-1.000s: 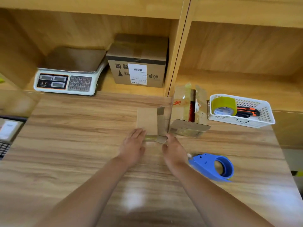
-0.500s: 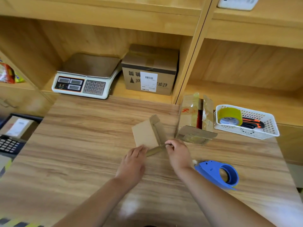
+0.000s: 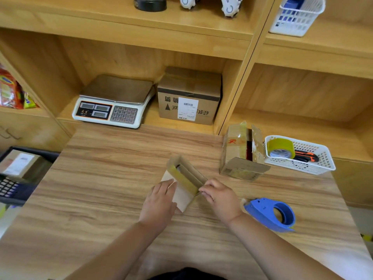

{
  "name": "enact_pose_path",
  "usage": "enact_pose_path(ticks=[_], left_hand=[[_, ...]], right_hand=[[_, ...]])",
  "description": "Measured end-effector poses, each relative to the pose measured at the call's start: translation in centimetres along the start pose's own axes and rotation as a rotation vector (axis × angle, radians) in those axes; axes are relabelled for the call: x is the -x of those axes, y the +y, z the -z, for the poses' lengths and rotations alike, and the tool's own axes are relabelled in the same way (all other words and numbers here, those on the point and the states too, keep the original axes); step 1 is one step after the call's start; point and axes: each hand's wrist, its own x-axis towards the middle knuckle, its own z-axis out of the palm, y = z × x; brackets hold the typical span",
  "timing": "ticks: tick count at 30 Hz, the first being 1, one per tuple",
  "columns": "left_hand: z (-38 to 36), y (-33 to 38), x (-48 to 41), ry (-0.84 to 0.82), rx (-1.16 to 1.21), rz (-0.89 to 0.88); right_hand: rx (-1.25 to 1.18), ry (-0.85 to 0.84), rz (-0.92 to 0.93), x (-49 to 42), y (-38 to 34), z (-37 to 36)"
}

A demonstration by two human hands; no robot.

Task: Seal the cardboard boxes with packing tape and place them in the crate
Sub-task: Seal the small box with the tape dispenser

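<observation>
Box (image 3: 182, 196) — left hand (image 3: 159, 203) flat, right hand (image 3: 222, 199) pinching | shelf carton (image 3: 201, 85): barcode label (image 3: 188, 109)

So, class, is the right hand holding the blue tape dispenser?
No, the blue tape dispenser lies on the table beside the right hand.

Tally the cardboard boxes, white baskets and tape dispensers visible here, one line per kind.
Cardboard boxes: 4 (small box, open taped box, labelled shelf box, crated box)
White baskets: 2 (lower basket, upper basket)
Tape dispensers: 1 (blue tape dispenser)
Total: 7
</observation>
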Motion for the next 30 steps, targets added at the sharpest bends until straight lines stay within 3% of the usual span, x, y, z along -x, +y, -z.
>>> enact_pose_path(ticks=[8,12,18,24,30], left_hand=[[0.1,-0.1,0.1,-0.066,-0.135,-0.250],[-0.2,0.1,-0.7,-0.174,-0.260,-0.272],[-0.3,0.2,-1.3,-0.140,-0.284,-0.315],[-0.8,-0.2,-1.1,-0.116,-0.261,-0.335],[-0.6,-0.7,-0.5,-0.104,-0.158,-0.310]], right_hand=[[0.106,-0.045,0.115,1.6,-2.3,-0.1],[0.104,-0.082,0.100,2.5,-2.8,-0.4],[0.036,0.102,-0.079,1.2,-3.2,0.2],[0.080,-0.314,-0.149,-1.4,-3.1,-1.2],[0.034,-0.377,-0.286,-1.9,-2.6,-1.5]])
